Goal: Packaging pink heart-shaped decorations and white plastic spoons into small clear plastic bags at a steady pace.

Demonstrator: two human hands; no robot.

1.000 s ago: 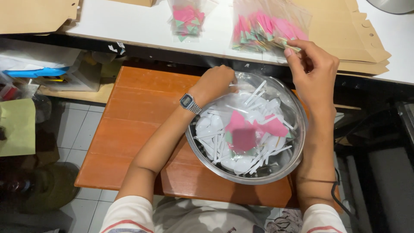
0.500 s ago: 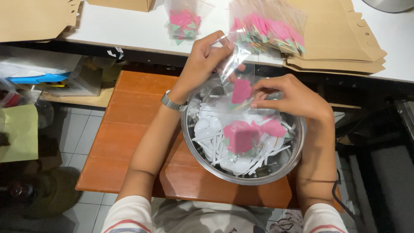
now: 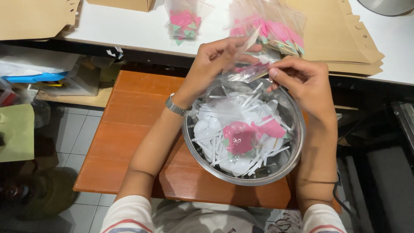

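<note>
Hands meet above the far rim of a steel bowl that sits on my lap board, an orange-brown wooden board. My left hand is closed on the upper edge of a small clear plastic bag, fingers curled around it, with a metal watch on that wrist. My right hand pinches the same bag from the other side, thumb and forefinger tight at its lower corner. The bag hangs between both hands, just over the bowl's far edge and in front of the near edge of the white surface.

Inside the bowl lies a heap of white plastic spoons with a few pink paper pieces on top, near its middle.

On the surface, a pile of filled clear packets with pink contents rests just behind my hands, and a smaller packet lies to its left. Brown envelopes are stacked towards the right edge.
</note>
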